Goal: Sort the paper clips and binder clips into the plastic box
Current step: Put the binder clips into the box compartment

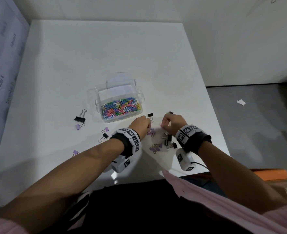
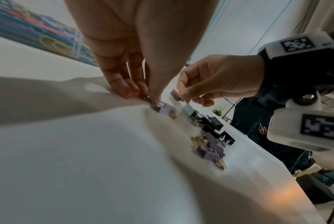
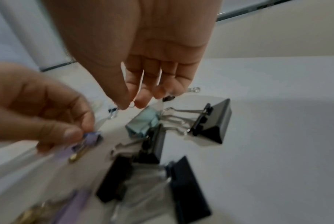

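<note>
The flat white matte table (image 1: 105,53) carries everything. Near its middle stands the clear, hard-walled plastic box (image 1: 140,96), rounded at the corners; its near compartment holds a heap of thin, bright, plastic-coated wire paper clips (image 1: 120,107), while the far compartment looks bare.

Between the box and the near edge lies a loose pile of folded-steel binder clips with wire handles, black (image 3: 210,121) and lilac (image 2: 212,147), plus one pale blue (image 3: 143,124). Strays sit to the left, among them a larger black clip (image 1: 80,117).

The left hand (image 1: 140,124) pinches a small lilac binder clip (image 3: 91,139) at the pile. The right hand (image 1: 172,122) pinches something small beside it: a dark clip body (image 2: 176,95) in the left wrist view, thin wire (image 3: 141,84) in its own.

The likeliest fault is tangling: the wire handles interlock, so a lifted clip may drag neighbours along and scatter them, perhaps over the right edge. The smooth steel may also slip from a fingertip pinch. A binder clip dropped short would land among the paper clips, spoiling the sort.
</note>
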Action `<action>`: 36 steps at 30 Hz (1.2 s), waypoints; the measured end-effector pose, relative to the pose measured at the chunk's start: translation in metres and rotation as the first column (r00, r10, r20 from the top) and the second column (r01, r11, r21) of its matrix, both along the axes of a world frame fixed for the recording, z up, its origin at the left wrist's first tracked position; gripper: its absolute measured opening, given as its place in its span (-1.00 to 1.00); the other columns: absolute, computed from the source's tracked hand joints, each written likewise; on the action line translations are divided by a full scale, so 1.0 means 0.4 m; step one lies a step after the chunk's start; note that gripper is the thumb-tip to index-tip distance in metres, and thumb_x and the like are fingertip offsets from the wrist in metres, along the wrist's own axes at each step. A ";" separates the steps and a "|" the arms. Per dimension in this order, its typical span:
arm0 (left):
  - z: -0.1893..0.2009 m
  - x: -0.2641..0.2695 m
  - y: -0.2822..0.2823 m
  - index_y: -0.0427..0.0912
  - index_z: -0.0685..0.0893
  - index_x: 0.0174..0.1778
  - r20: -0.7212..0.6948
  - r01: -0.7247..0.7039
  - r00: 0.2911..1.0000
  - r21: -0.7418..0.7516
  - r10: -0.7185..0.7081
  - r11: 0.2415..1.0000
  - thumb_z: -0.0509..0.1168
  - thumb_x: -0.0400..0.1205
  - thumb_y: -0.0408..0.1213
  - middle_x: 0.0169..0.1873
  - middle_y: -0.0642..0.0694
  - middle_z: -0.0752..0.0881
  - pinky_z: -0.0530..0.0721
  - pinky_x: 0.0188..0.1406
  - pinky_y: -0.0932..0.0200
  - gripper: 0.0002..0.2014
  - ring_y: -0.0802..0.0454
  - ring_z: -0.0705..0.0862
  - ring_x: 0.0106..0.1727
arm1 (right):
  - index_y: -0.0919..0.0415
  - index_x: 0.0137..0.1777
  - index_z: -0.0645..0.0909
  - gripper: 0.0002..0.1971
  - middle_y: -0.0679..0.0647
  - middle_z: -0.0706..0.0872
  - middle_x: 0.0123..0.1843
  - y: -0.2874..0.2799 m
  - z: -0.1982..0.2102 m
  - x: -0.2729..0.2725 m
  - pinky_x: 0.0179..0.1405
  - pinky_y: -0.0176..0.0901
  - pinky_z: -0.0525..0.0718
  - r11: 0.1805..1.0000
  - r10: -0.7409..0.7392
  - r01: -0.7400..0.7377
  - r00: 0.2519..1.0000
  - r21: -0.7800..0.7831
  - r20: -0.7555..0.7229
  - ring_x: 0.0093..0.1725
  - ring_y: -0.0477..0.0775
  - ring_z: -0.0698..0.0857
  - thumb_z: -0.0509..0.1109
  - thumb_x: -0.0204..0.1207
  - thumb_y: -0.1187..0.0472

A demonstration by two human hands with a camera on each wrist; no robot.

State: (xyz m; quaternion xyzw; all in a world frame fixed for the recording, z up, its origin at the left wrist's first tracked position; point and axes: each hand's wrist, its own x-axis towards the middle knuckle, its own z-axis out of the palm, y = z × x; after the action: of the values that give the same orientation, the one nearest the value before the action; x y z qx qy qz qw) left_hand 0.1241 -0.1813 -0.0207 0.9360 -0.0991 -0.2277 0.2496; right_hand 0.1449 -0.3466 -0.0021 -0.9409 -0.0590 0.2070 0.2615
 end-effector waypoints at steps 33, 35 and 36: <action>0.038 -0.048 0.287 -0.04 0.54 0.31 0.295 -0.247 0.945 0.363 0.141 0.898 0.03 0.64 0.06 0.34 -0.04 0.48 -0.15 0.53 -0.39 -0.58 -0.07 0.23 0.53 | 0.01 -0.19 0.53 -0.91 -0.05 0.63 -0.35 0.221 0.070 0.107 -0.38 -0.24 0.58 0.987 0.090 -0.102 0.991 0.122 0.101 -0.29 0.03 0.61 0.38 0.45 0.22; 0.041 -0.062 0.298 -0.04 0.51 0.35 0.302 -0.248 0.942 0.328 0.147 0.911 0.09 0.62 0.06 0.38 -0.03 0.45 -0.19 0.52 -0.42 -0.56 -0.08 0.16 0.57 | 0.07 -0.15 0.57 -0.94 0.04 0.71 -0.21 0.252 0.074 0.115 -0.39 -0.27 0.57 0.983 0.126 -0.138 0.987 0.122 0.100 -0.24 0.07 0.64 0.35 0.47 0.26; 0.044 -0.068 0.303 -0.04 0.48 0.37 0.313 -0.259 0.936 0.303 0.161 0.917 0.11 0.61 0.05 0.41 -0.04 0.43 -0.20 0.53 -0.41 -0.55 -0.09 0.14 0.59 | 0.13 -0.11 0.61 -0.93 0.09 0.73 -0.13 0.259 0.073 0.116 -0.26 -0.23 0.58 0.981 0.144 -0.157 0.983 0.111 0.114 -0.17 0.10 0.66 0.32 0.48 0.28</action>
State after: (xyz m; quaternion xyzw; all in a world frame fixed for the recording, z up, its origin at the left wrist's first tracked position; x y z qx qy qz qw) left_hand 0.0970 -0.0599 -0.0031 0.9928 0.0090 -0.0772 0.0909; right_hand 0.1914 -0.2431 0.0269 -0.9260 -0.1562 0.1723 0.2974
